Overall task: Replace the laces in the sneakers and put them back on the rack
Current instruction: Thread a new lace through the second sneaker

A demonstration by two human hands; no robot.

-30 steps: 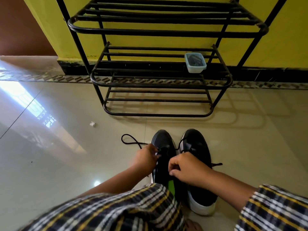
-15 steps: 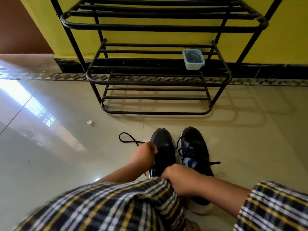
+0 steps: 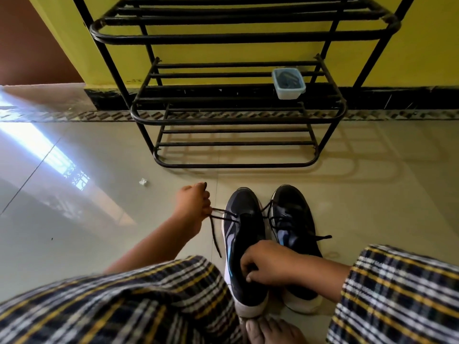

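Two black sneakers with white soles stand side by side on the floor, toes toward the rack. My left hand [image 3: 195,207] grips the black lace [image 3: 215,228] of the left sneaker [image 3: 242,234] and holds it out to the left, both strands running back to the shoe's front eyelets. My right hand [image 3: 267,265] grips the left sneaker at its collar. The right sneaker [image 3: 294,219] still carries its lace, one end lying loose on the floor to the right. The black metal shoe rack [image 3: 236,120] stands just beyond the shoes.
A small pale blue box [image 3: 288,83] holding dark laces sits on the rack's middle shelf at the right. A scrap of white paper [image 3: 143,182] lies on the tiles to the left. My checked trouser legs and a bare foot [image 3: 270,330] fill the bottom edge.
My left hand has moved up and to the left, drawing the lace out of the left sneaker. My right hand slid back from the tongue to the shoe's collar.
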